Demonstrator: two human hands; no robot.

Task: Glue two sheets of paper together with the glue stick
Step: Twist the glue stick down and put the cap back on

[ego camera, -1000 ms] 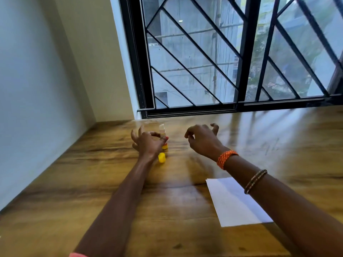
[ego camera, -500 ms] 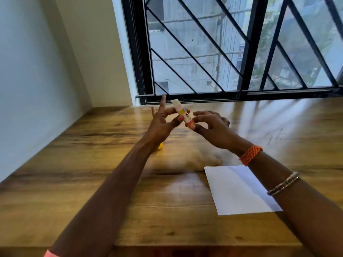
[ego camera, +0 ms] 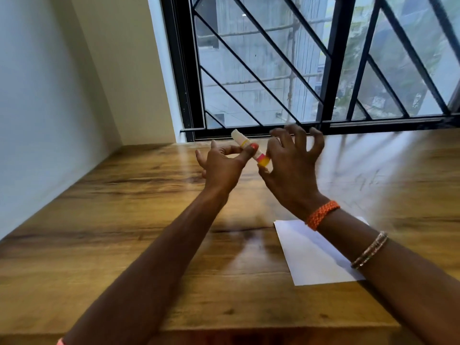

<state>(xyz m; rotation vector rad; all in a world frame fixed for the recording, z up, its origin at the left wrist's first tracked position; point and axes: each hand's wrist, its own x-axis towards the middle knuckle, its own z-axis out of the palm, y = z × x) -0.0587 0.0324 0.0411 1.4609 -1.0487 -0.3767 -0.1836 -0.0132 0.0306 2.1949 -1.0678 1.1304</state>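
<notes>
While my left hand pinches the glue stick | right hand seemingly grips its base | paper at 5 o'clock

Both my arms extend forward, forearms converging toward the centre of view. My left hand is raised with the wrist slightly bent back; thumb and index finger pinch the glue stick at mid-body, and the other fingers spread loosely to the left of the pinch. My right hand is just right of that pinch, back of the hand toward me, thumb at the lower end of the stick. Its other fingers are splayed and curled upward, clear of the stick and blurred. My right wrist is angled up.
</notes>
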